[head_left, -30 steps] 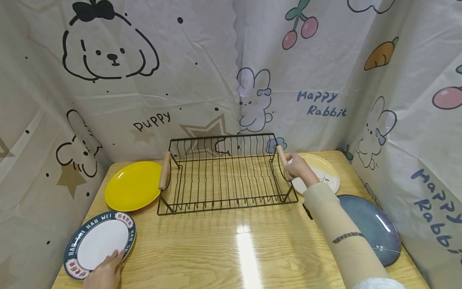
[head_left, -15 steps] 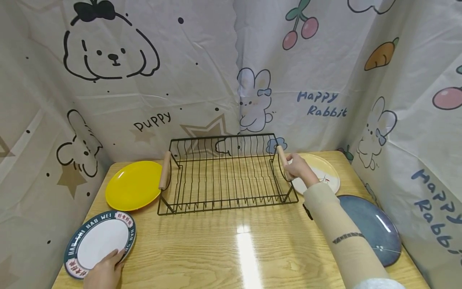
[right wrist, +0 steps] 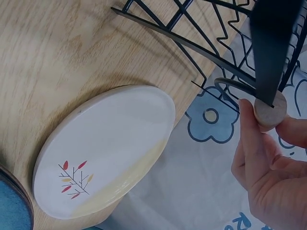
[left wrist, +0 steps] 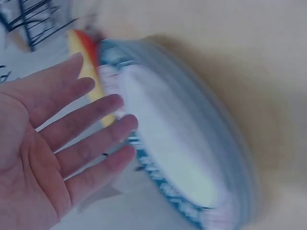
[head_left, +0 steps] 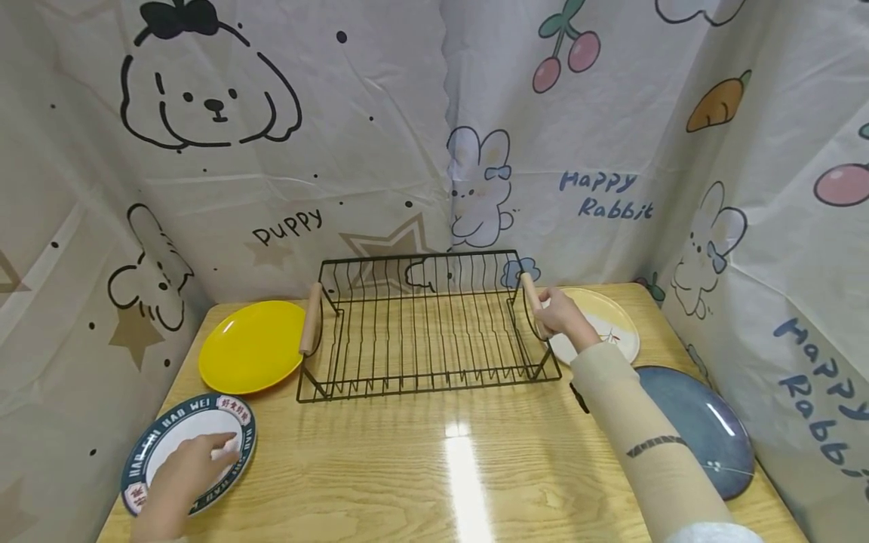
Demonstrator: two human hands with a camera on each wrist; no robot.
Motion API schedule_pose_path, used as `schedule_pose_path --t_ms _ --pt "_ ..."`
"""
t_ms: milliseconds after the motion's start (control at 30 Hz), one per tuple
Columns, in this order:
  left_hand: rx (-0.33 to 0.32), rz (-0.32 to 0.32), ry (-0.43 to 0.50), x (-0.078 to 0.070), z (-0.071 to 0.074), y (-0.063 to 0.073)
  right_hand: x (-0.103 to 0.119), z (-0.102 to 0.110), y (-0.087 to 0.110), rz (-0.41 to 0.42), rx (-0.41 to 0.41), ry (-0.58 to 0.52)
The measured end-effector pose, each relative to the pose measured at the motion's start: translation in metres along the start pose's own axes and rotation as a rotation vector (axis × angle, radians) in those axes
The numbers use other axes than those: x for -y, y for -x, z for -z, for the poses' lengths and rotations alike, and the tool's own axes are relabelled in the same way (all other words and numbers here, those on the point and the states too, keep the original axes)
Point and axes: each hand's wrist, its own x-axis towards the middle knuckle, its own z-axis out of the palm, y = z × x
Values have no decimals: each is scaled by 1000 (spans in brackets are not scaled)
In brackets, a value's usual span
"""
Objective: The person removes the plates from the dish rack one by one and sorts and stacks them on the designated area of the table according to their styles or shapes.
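My right hand (head_left: 563, 313) pinches the right wooden handle (head_left: 530, 292) of a black wire dish rack (head_left: 421, 391) standing at the back of the table. In the right wrist view, thumb and fingers close round the round end of that handle (right wrist: 270, 109). Over a white plate with a dark green lettered rim (head_left: 204, 422), at the front left, hovers my left hand (head_left: 182, 475). Its fingers are spread and hold nothing, as the left wrist view shows, with the fingertips overlapping the rim of the plate (left wrist: 168, 134) there.
A yellow plate (head_left: 251, 347) lies left of the rack, partly behind its left handle. Right of the rack is a cream and white plate (head_left: 614, 317), and a blue plate (head_left: 706, 430) lies nearer, partly behind the right sleeve. Printed cloth (head_left: 380, 151) walls the table's back and sides.
The left hand has let go of the rim of the green-rimmed plate and lifted up and left over it, its fingers opening. The right hand and the rack have stayed put.
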Motion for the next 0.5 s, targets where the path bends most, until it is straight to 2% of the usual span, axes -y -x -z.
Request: schedule_pose_path --t_ms 167,333,400,500 --pt "-79 -125 19 -26 43 -14 0 0 -2 11 21 7" --pt "-147 -225 77 -54 79 -35 11 8 -2 56 76 161" --pt "-170 -261 72 -68 92 -45 21 13 -1 78 53 222" --pt "-199 -316 43 -94 110 -57 37 17 -1 139 -73 281"
